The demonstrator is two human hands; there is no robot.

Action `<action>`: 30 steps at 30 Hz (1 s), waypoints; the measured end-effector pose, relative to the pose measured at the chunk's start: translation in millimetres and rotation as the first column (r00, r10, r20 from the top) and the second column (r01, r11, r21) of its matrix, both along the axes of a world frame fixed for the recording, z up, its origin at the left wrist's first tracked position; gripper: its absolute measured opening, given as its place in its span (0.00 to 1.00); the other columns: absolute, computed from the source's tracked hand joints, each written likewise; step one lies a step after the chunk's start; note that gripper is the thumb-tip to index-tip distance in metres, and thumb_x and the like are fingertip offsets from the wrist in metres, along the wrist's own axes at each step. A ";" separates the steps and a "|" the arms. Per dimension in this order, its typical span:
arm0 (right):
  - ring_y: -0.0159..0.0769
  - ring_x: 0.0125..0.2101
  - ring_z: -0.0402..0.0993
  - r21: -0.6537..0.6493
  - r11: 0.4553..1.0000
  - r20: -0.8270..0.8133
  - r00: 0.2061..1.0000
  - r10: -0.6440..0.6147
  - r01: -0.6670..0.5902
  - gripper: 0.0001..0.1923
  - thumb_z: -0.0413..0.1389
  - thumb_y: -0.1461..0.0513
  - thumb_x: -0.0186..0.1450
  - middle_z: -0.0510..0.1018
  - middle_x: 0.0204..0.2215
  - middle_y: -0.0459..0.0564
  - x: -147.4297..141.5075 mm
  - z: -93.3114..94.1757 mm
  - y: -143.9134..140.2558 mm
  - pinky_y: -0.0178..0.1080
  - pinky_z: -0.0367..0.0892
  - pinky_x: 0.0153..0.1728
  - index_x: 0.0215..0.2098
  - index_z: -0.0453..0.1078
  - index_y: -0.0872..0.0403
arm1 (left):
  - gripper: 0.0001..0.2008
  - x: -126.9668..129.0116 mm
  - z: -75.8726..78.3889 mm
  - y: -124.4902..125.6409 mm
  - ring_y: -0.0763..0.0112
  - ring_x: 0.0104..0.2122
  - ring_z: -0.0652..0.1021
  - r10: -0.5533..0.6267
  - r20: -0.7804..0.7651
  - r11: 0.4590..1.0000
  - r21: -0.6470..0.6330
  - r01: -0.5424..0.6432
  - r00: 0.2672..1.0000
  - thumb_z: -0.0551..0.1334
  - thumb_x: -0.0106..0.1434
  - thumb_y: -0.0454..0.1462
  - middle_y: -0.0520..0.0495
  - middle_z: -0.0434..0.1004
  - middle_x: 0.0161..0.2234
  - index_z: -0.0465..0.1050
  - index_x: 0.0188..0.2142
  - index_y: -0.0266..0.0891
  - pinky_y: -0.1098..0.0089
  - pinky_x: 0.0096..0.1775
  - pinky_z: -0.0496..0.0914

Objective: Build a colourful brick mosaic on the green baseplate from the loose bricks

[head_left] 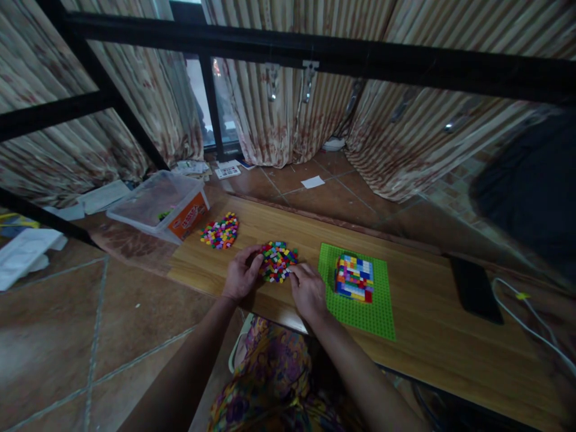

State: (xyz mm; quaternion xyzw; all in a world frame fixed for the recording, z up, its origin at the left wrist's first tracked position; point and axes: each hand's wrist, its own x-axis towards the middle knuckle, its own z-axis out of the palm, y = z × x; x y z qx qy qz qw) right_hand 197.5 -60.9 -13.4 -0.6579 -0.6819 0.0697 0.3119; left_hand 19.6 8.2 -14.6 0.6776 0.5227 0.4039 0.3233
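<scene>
A heap of small, many-coloured toy bricks (278, 259) lies on the wooden table between my two hands. My left hand (243, 275) rests at the heap's left edge, thumb and forefinger apart, with no brick visible in it. At the right edge, the fingers of my right hand (309, 292) are drawn together, their tips touching the bricks; whatever they pinch is too small to make out. To the right of that hand is a green baseplate (360, 318) carrying a low, multicoloured brick structure (354, 279). A second brick heap (221, 231) lies farther left.
A clear plastic bin (148, 207) with an orange label stands past the table's left end. A dark phone-like slab (476, 289) and a white cable (524, 313) are at the right. A black metal bar (288, 48) crosses above, before striped curtains.
</scene>
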 end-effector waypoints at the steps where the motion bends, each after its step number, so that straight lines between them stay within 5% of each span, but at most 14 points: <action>1: 0.38 0.39 0.69 -0.008 1.000 0.017 1.000 0.006 -0.006 0.10 0.50 0.66 0.66 0.75 0.34 0.49 -0.1 0.9 0.6 0.38 0.64 0.42 0.37 0.74 0.51 | 0.18 0.1 0.1 0.0 0.63 0.44 0.77 -0.001 0.005 1.000 -0.004 0.001 1.000 0.57 0.62 0.46 0.45 0.78 0.44 0.73 0.47 0.39 0.63 0.48 0.71; 11: 0.38 0.40 0.70 0.027 0.999 -0.143 0.989 -0.036 0.040 0.14 0.46 0.65 0.69 0.74 0.37 0.51 12.2 11.9 -45.1 0.38 0.67 0.42 0.44 0.72 0.52 | 0.20 -0.4 0.2 1.7 0.63 0.45 0.76 0.001 0.005 1.000 -0.011 -0.001 1.000 0.57 0.62 0.48 0.44 0.77 0.45 0.73 0.46 0.39 0.63 0.49 0.70; 19: 0.37 0.39 0.74 -0.020 0.961 -0.257 0.928 -0.271 0.275 0.10 0.49 0.61 0.68 0.77 0.38 0.51 75.9 23.4 -101.9 0.39 0.68 0.41 0.40 0.72 0.52 | 0.21 -1.8 -0.7 3.3 0.63 0.45 0.76 -0.002 -0.038 1.000 0.007 0.002 0.999 0.56 0.62 0.49 0.44 0.77 0.45 0.73 0.47 0.39 0.64 0.49 0.70; 24: 0.39 0.38 0.75 0.022 0.916 -0.247 0.890 -0.382 0.400 0.12 0.49 0.57 0.67 0.78 0.37 0.52 112.9 26.1 -99.5 0.41 0.69 0.40 0.38 0.73 0.53 | 0.21 -1.3 -0.6 5.1 0.63 0.44 0.77 -0.003 -0.046 1.000 0.013 0.004 0.999 0.56 0.62 0.49 0.44 0.78 0.44 0.73 0.47 0.39 0.64 0.49 0.70; 30: 0.38 0.38 0.74 0.092 0.935 -0.260 0.914 -0.310 0.343 0.12 0.50 0.57 0.66 0.78 0.35 0.51 127.8 25.2 -77.8 0.41 0.69 0.40 0.37 0.74 0.52 | 0.20 0.1 -1.9 6.4 0.63 0.45 0.77 0.010 -0.026 1.000 0.009 -0.010 1.000 0.56 0.62 0.48 0.44 0.78 0.44 0.73 0.46 0.38 0.64 0.50 0.70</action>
